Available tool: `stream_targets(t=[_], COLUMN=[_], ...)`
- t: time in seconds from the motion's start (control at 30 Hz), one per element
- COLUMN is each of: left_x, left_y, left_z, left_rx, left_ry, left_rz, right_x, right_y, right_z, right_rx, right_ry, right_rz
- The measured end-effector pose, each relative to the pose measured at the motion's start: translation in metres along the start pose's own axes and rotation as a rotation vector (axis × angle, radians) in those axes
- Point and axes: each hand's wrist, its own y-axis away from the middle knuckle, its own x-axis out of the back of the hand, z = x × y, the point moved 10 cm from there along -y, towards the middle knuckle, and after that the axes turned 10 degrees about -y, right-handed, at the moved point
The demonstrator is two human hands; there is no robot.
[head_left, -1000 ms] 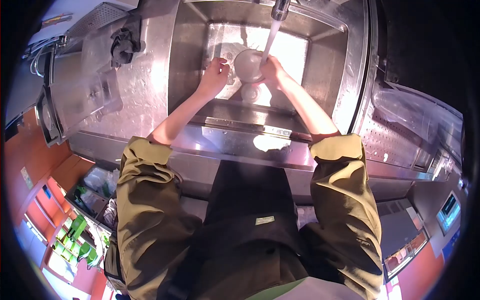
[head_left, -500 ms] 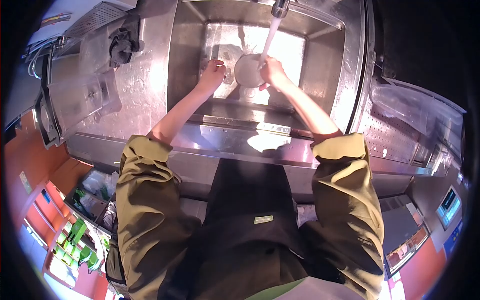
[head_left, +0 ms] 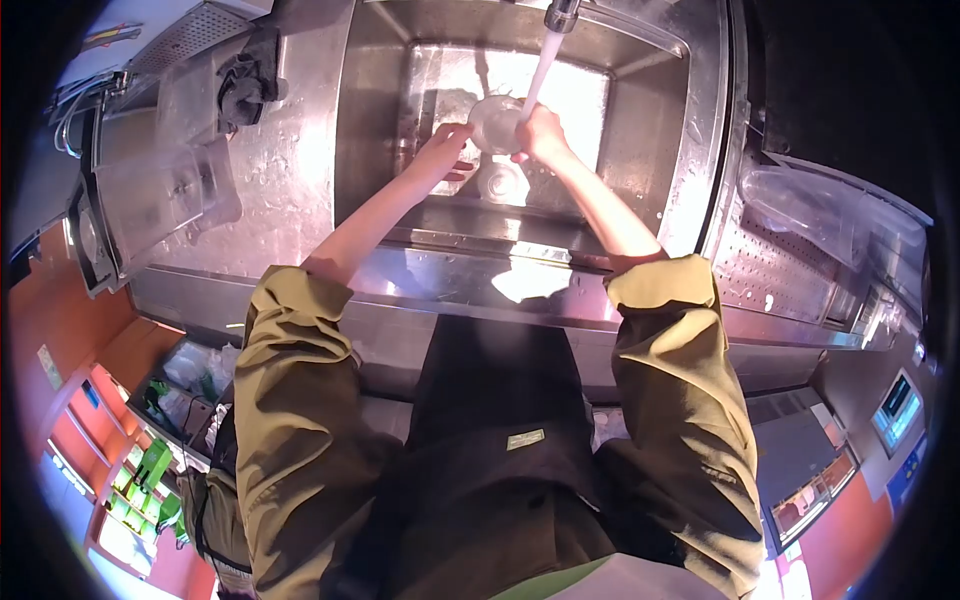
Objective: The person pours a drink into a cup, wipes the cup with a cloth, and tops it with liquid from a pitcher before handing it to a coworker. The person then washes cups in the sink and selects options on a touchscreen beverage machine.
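A round, pale, translucent container is held over the floor of a steel sink. My right hand grips its right side, with fingers wrapped on the rim. Water streams from the faucet down onto that hand and the container's edge. My left hand is at the container's left side, its fingertips at or very near the rim and its lower fingers apart. Below the container, the round drain shows in the sink floor.
On the left counter lie a dark crumpled cloth and a clear plastic tub. A clear plastic item rests on the perforated steel surface at the right. The sink's front ledge runs before my body.
My left hand has moved right to the container's side, and its fingers have spread. The container has tilted and shifted slightly up in my right hand.
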Motion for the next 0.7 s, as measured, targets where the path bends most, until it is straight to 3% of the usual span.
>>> stream_targets(t=[0.07,0.1,0.17,0.3,0.4,0.5,0.6,0.63,0.7], left_x=[-0.012,-0.016,-0.02,-0.007,-0.011,-0.037,-0.067,-0.066,-0.082], left_y=[-0.005,-0.019,-0.034,-0.037,-0.038,-0.058,-0.043,-0.052,-0.049], left_z=[0.007,0.004,0.016,0.015,0.009,0.008,0.035,0.033,0.043], left_rx=[0.001,-0.006,-0.039,0.122,0.266,0.217,0.107,0.064,0.046], left_ry=[0.088,0.175,0.327,0.474,0.63,0.652,0.23,0.126,-0.004], left_rz=[-0.078,-0.095,-0.113,-0.133,-0.166,-0.242,-0.351,-0.214,-0.169], right_x=[0.0,-0.006,-0.015,-0.019,-0.003,0.02,0.043,0.049,0.055], right_y=[0.0,0.009,-0.017,0.019,0.03,0.01,0.009,0.013,0.026], right_z=[-0.013,-0.021,0.003,-0.022,-0.023,0.016,0.039,0.039,0.028], right_rx=[-0.024,-0.072,0.001,-0.014,-0.071,-0.14,-0.219,-0.249,-0.298], right_ry=[-0.112,-0.156,-0.2,-0.569,-0.492,-0.344,-0.356,-0.351,-0.374], right_rz=[-0.006,-0.12,-0.121,-0.26,-0.218,-0.177,-0.076,-0.042,-0.064])
